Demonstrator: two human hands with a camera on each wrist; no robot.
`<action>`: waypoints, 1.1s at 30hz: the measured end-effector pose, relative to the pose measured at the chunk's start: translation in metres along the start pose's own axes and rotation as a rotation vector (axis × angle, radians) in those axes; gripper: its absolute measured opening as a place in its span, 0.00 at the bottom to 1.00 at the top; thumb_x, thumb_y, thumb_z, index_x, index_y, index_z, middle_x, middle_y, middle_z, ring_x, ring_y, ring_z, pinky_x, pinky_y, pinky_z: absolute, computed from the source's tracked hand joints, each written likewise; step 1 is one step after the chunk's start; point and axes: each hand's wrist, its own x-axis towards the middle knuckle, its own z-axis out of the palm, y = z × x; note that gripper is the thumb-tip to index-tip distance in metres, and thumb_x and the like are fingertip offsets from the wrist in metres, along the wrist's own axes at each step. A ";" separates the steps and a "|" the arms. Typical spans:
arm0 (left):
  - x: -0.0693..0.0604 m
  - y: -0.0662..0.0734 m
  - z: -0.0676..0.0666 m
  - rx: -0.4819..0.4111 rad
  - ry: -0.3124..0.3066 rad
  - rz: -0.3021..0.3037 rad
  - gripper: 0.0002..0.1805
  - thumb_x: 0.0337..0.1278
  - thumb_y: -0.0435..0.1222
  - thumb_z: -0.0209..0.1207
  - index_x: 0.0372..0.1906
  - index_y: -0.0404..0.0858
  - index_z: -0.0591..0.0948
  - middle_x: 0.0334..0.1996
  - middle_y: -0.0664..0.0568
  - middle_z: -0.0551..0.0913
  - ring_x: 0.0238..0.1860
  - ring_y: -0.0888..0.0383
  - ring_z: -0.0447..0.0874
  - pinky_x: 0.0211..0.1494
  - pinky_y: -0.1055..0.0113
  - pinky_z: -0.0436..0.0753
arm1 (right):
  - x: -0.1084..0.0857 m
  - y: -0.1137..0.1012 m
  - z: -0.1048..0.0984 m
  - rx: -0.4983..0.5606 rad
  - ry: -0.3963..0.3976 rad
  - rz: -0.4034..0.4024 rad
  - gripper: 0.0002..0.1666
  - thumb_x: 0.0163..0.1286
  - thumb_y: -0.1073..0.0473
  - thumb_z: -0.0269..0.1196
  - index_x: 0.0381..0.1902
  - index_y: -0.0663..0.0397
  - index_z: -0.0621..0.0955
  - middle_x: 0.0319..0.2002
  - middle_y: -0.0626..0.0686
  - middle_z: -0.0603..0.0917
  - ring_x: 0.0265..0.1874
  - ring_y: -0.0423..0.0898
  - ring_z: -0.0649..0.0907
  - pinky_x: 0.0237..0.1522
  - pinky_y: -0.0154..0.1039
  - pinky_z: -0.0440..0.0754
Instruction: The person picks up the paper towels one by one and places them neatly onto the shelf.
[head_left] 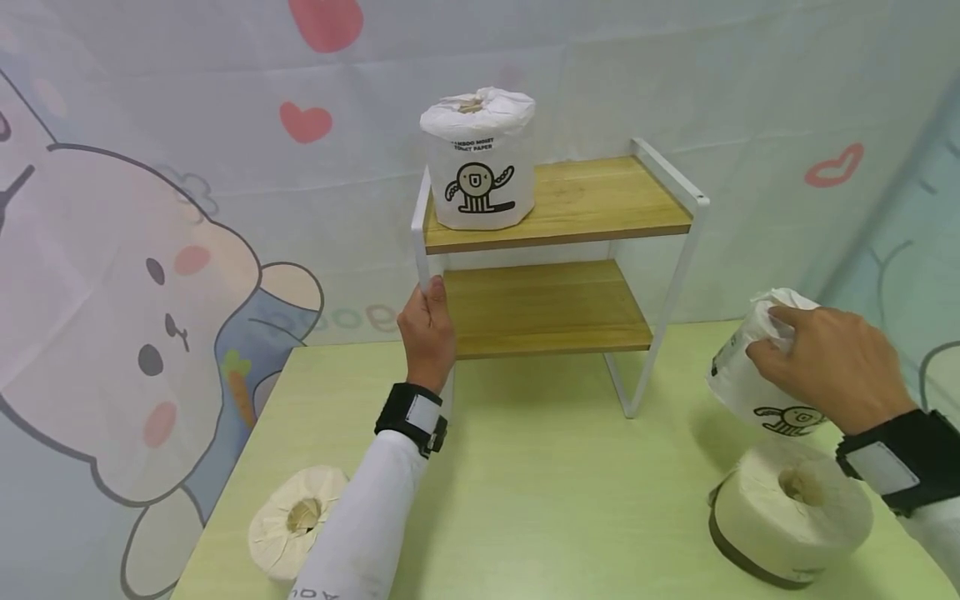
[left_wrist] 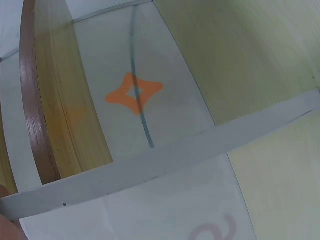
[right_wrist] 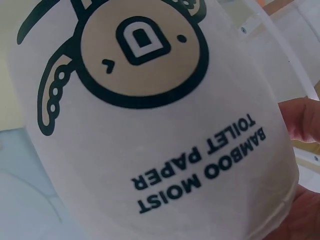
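My left hand (head_left: 429, 337) grips the white left post of a two-tier shelf with wooden boards (head_left: 600, 200). In the left wrist view the white frame bar (left_wrist: 165, 165) crosses the picture, and only a bit of finger shows at the lower left edge. At the right, my right hand (head_left: 843, 367) holds a white-wrapped toilet paper roll (head_left: 738, 371) by its upper end, tilted and raised off the table. Its printed wrapper (right_wrist: 165, 150) fills much of the right wrist view. Another wrapped toilet paper roll (head_left: 480, 175) stands upright on the left of the top board.
Below the held roll, a cream-wrapped roll (head_left: 757, 517) stands on the pale green table (head_left: 540, 492). A further cream roll (head_left: 273, 529) is at the table's left, partly behind my left sleeve. A cartoon-printed cloth (head_left: 360, 217) hangs behind the shelf.
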 end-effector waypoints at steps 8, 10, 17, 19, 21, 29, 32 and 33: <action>-0.001 0.001 0.003 -0.010 -0.004 0.019 0.27 0.80 0.52 0.45 0.24 0.39 0.65 0.18 0.56 0.59 0.20 0.58 0.58 0.23 0.64 0.58 | -0.005 -0.006 -0.005 0.000 0.032 -0.012 0.29 0.61 0.55 0.59 0.53 0.73 0.81 0.15 0.54 0.72 0.17 0.53 0.71 0.12 0.44 0.62; -0.001 0.001 0.003 -0.005 -0.005 0.021 0.26 0.80 0.50 0.46 0.24 0.39 0.65 0.18 0.56 0.59 0.20 0.58 0.58 0.23 0.64 0.58 | -0.005 -0.009 -0.006 -0.001 0.041 -0.025 0.29 0.60 0.55 0.59 0.53 0.72 0.81 0.15 0.55 0.73 0.17 0.53 0.71 0.12 0.44 0.62; 0.000 0.001 0.001 -0.010 -0.012 0.018 0.23 0.81 0.44 0.47 0.25 0.38 0.65 0.18 0.55 0.58 0.19 0.58 0.58 0.22 0.65 0.57 | -0.003 -0.020 -0.011 -0.023 0.047 -0.043 0.28 0.61 0.55 0.60 0.52 0.72 0.81 0.18 0.60 0.76 0.20 0.57 0.75 0.15 0.46 0.65; 0.000 0.000 0.001 -0.008 -0.012 0.018 0.23 0.81 0.43 0.47 0.25 0.38 0.65 0.18 0.55 0.58 0.19 0.58 0.58 0.22 0.65 0.56 | -0.003 -0.023 -0.013 -0.030 0.044 -0.038 0.28 0.62 0.54 0.60 0.53 0.71 0.81 0.18 0.59 0.76 0.21 0.57 0.75 0.15 0.46 0.66; 0.000 0.000 0.001 -0.007 -0.012 0.017 0.23 0.81 0.43 0.47 0.25 0.38 0.65 0.18 0.55 0.58 0.19 0.58 0.58 0.22 0.65 0.56 | -0.003 -0.025 -0.014 -0.032 0.051 -0.039 0.29 0.62 0.53 0.60 0.54 0.70 0.81 0.18 0.59 0.75 0.21 0.58 0.75 0.16 0.47 0.66; 0.000 -0.002 0.000 -0.004 -0.002 0.014 0.22 0.81 0.43 0.47 0.25 0.38 0.65 0.18 0.55 0.58 0.19 0.58 0.57 0.22 0.65 0.56 | -0.005 -0.035 -0.018 -0.029 0.083 -0.061 0.27 0.62 0.54 0.61 0.53 0.68 0.83 0.18 0.55 0.74 0.22 0.57 0.75 0.17 0.47 0.66; 0.000 -0.002 0.000 -0.003 0.000 0.017 0.23 0.81 0.43 0.47 0.25 0.37 0.66 0.18 0.55 0.58 0.19 0.58 0.57 0.21 0.65 0.56 | -0.006 -0.038 -0.020 -0.024 0.089 -0.060 0.27 0.62 0.54 0.61 0.53 0.67 0.83 0.18 0.55 0.74 0.22 0.57 0.75 0.18 0.46 0.66; 0.000 -0.002 0.000 -0.002 0.002 0.018 0.23 0.81 0.43 0.47 0.25 0.38 0.66 0.18 0.55 0.58 0.19 0.58 0.57 0.21 0.65 0.56 | -0.006 -0.038 -0.021 -0.021 0.091 -0.060 0.26 0.62 0.54 0.61 0.53 0.67 0.83 0.18 0.56 0.74 0.21 0.56 0.75 0.17 0.45 0.66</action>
